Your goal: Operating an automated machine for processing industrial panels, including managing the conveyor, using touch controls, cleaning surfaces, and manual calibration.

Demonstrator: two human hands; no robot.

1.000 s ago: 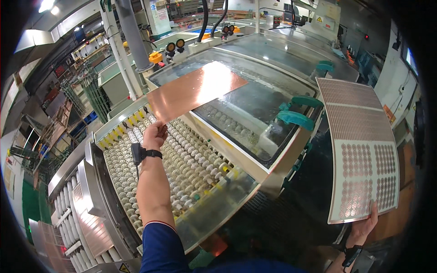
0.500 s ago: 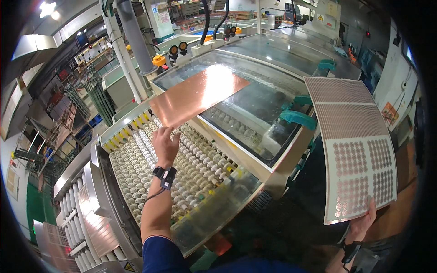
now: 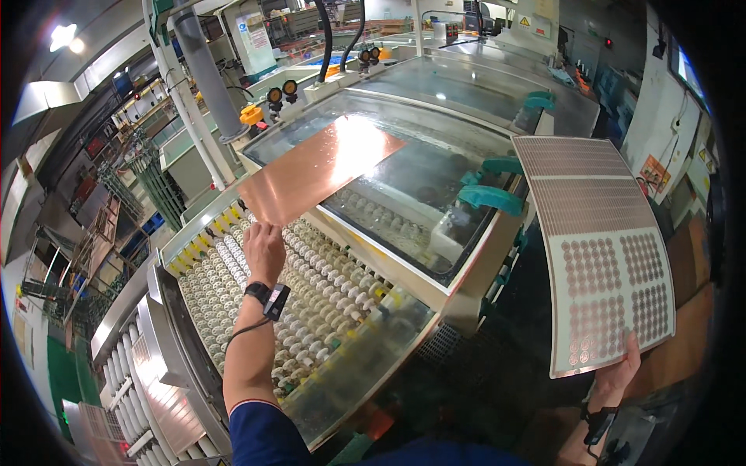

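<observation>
A bare copper sheet lies on the clear lid of a roller machine, its near end jutting out over the rollers. My left hand is closed at that near edge, fingertips gripping it. Off to the right, my right hand grips the bottom edge of a large panel, thumb on its front. The panel stands almost upright and is patterned with copper strips above and blocks of small copper rings below. Behind it, the right hand's other fingers are hidden.
Rows of white wheel rollers sit below my left forearm. Green clamp handles stick out along the lid's right side. At the lower left, a second roller conveyor carries another copper sheet. A grey pipe rises beyond the machine.
My left fingers have closed together on the copper sheet's near edge. The whole scene has shifted slightly left in view. My right hand keeps holding the panel.
</observation>
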